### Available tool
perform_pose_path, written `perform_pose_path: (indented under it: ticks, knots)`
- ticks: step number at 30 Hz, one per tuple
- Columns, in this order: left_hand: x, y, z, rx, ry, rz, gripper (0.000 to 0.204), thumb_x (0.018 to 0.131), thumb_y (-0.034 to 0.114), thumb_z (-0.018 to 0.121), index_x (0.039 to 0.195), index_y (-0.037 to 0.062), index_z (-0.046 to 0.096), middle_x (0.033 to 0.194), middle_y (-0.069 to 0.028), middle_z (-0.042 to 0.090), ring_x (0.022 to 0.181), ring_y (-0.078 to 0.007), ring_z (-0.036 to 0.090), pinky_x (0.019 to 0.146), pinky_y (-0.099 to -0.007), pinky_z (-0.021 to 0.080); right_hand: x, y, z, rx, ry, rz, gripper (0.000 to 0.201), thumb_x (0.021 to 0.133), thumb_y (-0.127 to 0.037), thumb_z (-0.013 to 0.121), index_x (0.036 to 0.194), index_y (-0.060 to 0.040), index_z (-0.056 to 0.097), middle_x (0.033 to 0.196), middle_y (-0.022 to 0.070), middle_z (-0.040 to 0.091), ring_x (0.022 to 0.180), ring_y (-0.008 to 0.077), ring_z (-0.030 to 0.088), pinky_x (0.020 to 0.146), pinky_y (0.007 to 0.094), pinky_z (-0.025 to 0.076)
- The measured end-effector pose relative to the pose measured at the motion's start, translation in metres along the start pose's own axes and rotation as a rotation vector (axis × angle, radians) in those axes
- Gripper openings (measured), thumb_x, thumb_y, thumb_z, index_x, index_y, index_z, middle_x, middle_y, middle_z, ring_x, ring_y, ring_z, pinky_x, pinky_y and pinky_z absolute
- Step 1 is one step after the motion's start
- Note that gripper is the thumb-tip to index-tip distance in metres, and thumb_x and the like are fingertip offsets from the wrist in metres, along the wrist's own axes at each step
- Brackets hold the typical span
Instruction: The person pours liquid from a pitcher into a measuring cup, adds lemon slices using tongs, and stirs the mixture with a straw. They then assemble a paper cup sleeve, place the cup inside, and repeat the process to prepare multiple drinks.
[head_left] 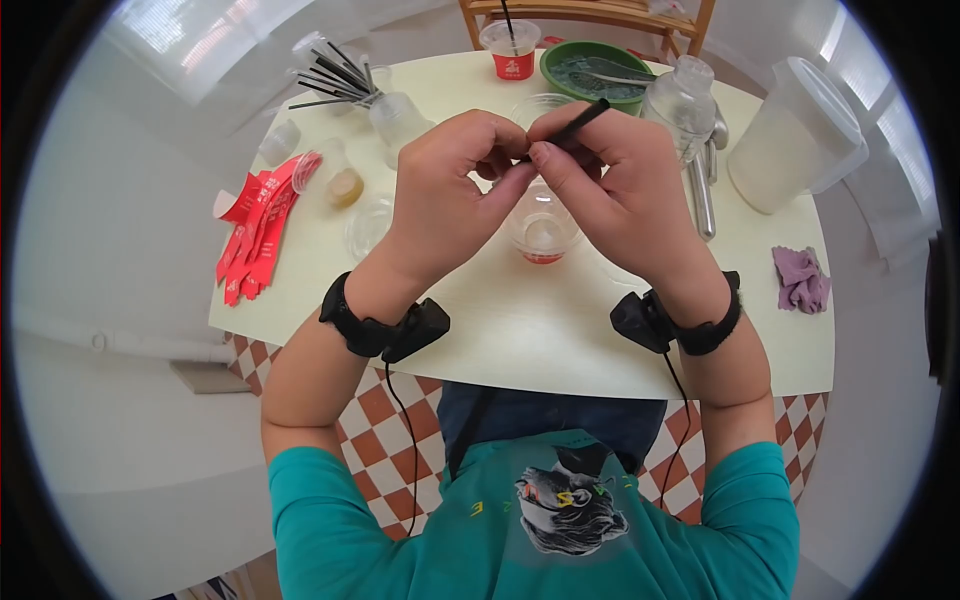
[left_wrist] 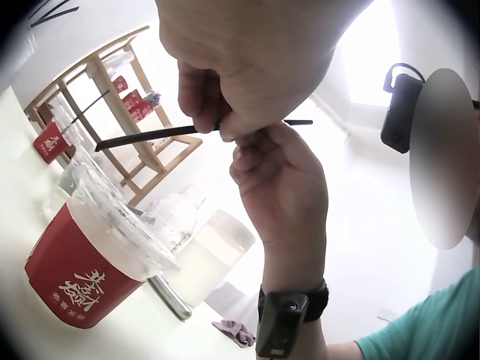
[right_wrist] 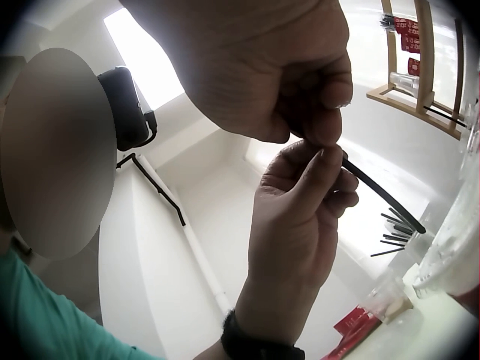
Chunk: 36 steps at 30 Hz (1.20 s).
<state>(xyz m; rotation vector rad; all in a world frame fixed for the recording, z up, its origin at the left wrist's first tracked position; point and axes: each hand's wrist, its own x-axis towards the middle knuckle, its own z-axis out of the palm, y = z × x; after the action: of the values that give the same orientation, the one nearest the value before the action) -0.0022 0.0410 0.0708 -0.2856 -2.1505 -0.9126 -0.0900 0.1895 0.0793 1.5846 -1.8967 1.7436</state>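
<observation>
Both hands meet over the table, fingertips together around a black straw [head_left: 585,120]. The left hand [head_left: 445,190] pinches it between thumb and curled fingers. Opposite, the right hand [head_left: 625,185] also grips the straw, with its thumb pressed near the left fingertips. In the left wrist view the straw [left_wrist: 146,137] sticks out on both sides of the fingers; its middle is hidden by them. Below the hands stands a clear plastic cup [left_wrist: 82,274] with a red sleeve and a transparent lid [left_wrist: 112,206].
Black straws [head_left: 340,78] stand in a container at the back left, near flat red cup sleeves [head_left: 255,235]. Behind the hands are a red-sleeved cup [head_left: 513,65] with a straw, a green bowl [head_left: 600,65] and a glass bottle [head_left: 682,100]. A pitcher [head_left: 795,140] and purple cloth [head_left: 801,279] lie right.
</observation>
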Motion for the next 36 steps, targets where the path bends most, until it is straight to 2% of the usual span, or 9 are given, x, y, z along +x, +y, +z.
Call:
perform_pose_path:
  ticks: [3, 6, 12, 14, 21, 23, 27, 30, 36]
  knots:
    - [0.0, 0.002, -0.003, -0.022, 0.005, -0.067, 0.017, 0.076, -0.004, 0.069, 0.092, 0.0003, 0.065, 0.078, -0.0062, 0.065, 0.069, -0.0125, 0.064, 0.06, -0.0237, 0.052, -0.001, 0.002, 0.004, 0.021, 0.021, -0.046, 0.015, 0.082, -0.013, 0.064, 0.09, -0.0006, 0.062, 0.066, 0.0089, 0.061, 0.058, 0.0239, 0.057, 0.055, 0.0318, 0.044]
    - [0.001, -0.009, -0.017, 0.006, 0.051, -0.123, 0.019, 0.078, -0.005, 0.067, 0.095, -0.0007, 0.065, 0.079, -0.0046, 0.065, 0.072, -0.0106, 0.065, 0.065, -0.0229, 0.053, 0.001, -0.002, -0.001, -0.012, -0.032, 0.098, 0.023, 0.081, -0.017, 0.066, 0.097, -0.0014, 0.062, 0.069, 0.0091, 0.062, 0.06, 0.0243, 0.059, 0.058, 0.0327, 0.046]
    - [0.042, -0.061, -0.108, 0.124, 0.43, -0.085, 0.015, 0.079, -0.001, 0.07, 0.093, 0.0, 0.067, 0.08, -0.0034, 0.068, 0.072, -0.0077, 0.063, 0.068, -0.0208, 0.05, -0.004, 0.023, 0.002, -0.433, -0.269, 0.02, 0.046, 0.075, -0.028, 0.072, 0.111, -0.0019, 0.059, 0.102, 0.0155, 0.062, 0.092, 0.0272, 0.06, 0.078, 0.0382, 0.049]
    - [0.057, -0.093, -0.141, 0.241, 0.467, -0.141, 0.016, 0.077, 0.004, 0.072, 0.092, -0.0003, 0.067, 0.078, -0.0042, 0.068, 0.071, -0.0095, 0.064, 0.067, -0.0218, 0.05, -0.008, 0.025, 0.005, -0.531, -0.416, 0.103, 0.062, 0.068, -0.032, 0.077, 0.119, -0.0032, 0.057, 0.117, 0.0162, 0.057, 0.107, 0.0306, 0.054, 0.09, 0.0394, 0.047]
    - [0.071, -0.19, -0.183, 0.379, 0.388, -0.466, 0.019, 0.073, 0.01, 0.07, 0.089, -0.0004, 0.068, 0.076, -0.0072, 0.07, 0.066, -0.0135, 0.064, 0.064, -0.026, 0.051, -0.011, 0.032, 0.004, -0.524, -0.575, 0.057, 0.076, 0.057, -0.028, 0.084, 0.125, -0.0066, 0.055, 0.118, 0.0164, 0.055, 0.111, 0.0328, 0.052, 0.093, 0.0419, 0.046]
    - [0.072, -0.204, -0.182, 0.427, 0.289, -0.558, 0.018, 0.073, 0.009, 0.069, 0.088, -0.0015, 0.068, 0.075, -0.0073, 0.07, 0.065, -0.0133, 0.065, 0.064, -0.0261, 0.051, -0.007, 0.025, 0.004, -0.509, -0.682, 0.193, 0.081, 0.055, -0.021, 0.086, 0.128, -0.0076, 0.052, 0.129, 0.0179, 0.05, 0.118, 0.0352, 0.049, 0.1, 0.0408, 0.042]
    - [0.075, -0.217, -0.175, 0.494, 0.218, -0.62, 0.019, 0.073, 0.008, 0.07, 0.088, -0.0026, 0.067, 0.075, -0.0084, 0.07, 0.066, -0.0139, 0.066, 0.061, -0.0251, 0.052, -0.012, 0.032, 0.004, -0.505, -0.642, 0.127, 0.077, 0.057, -0.025, 0.084, 0.125, -0.0071, 0.054, 0.12, 0.0169, 0.053, 0.113, 0.0332, 0.051, 0.092, 0.041, 0.047]
    - [0.076, -0.224, -0.167, 0.286, 0.214, -0.667, 0.019, 0.074, 0.009, 0.071, 0.087, -0.0036, 0.067, 0.077, -0.0104, 0.069, 0.066, -0.0149, 0.067, 0.059, -0.0237, 0.053, -0.013, 0.033, 0.004, -0.473, -0.64, 0.122, 0.077, 0.056, -0.023, 0.085, 0.125, -0.0065, 0.053, 0.121, 0.0176, 0.052, 0.113, 0.0335, 0.05, 0.091, 0.041, 0.048]
    - [0.082, -0.221, -0.158, 0.273, 0.239, -0.772, 0.037, 0.075, 0.014, 0.075, 0.103, -0.0051, 0.063, 0.08, -0.0125, 0.069, 0.065, -0.0146, 0.067, 0.057, -0.0225, 0.054, -0.014, 0.032, 0.002, -0.466, -0.659, 0.107, 0.079, 0.055, -0.016, 0.086, 0.125, -0.006, 0.052, 0.122, 0.0188, 0.05, 0.115, 0.0347, 0.049, 0.091, 0.0405, 0.049]
